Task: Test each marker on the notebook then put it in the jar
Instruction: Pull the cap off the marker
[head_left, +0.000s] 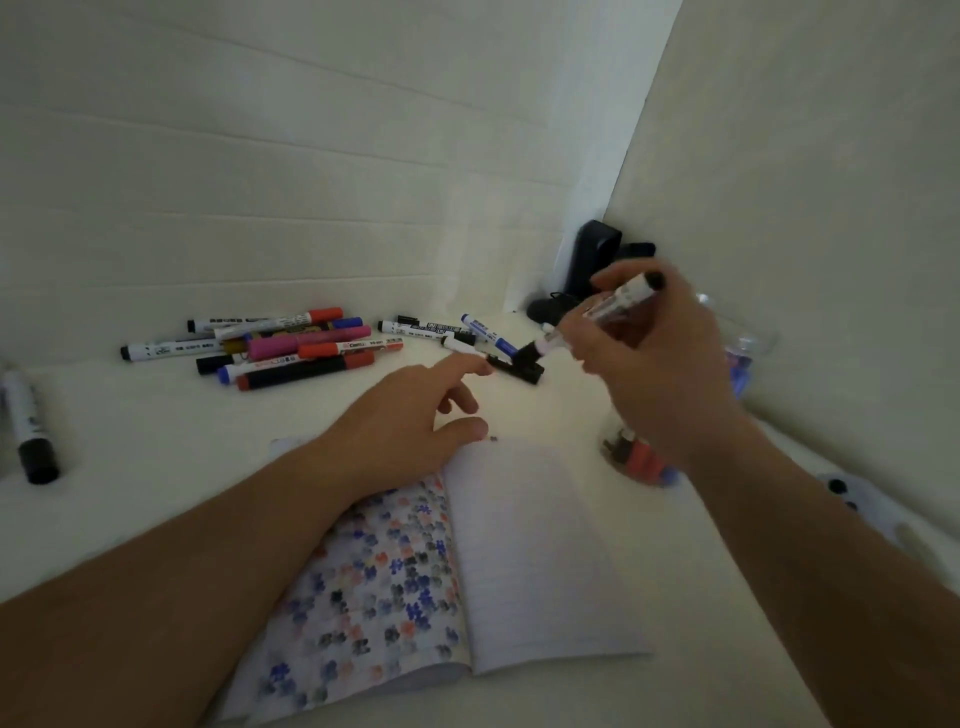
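Right hand (654, 358): fingers curled round black-capped whiteboard marker (597, 319), held above table.
Left hand (410, 421): fingers relaxed, resting on open notebook (524, 551).
Glass jar (748, 364): behind right hand, markers inside.

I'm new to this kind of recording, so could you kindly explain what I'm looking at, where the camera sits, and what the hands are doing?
There is no machine here: a person works bare-handed, and the single picture comes from a camera worn on their head, looking down.

The right hand holds a white marker with a black cap in a curled grip, above the surface. The left hand is open, fingers stretched toward a black marker lying on the white table.

An open notebook with a lined page and a flowery cover lies in front. A pile of markers waits behind it; one lone marker lies far left. The clear jar, at right, already holds a few markers.
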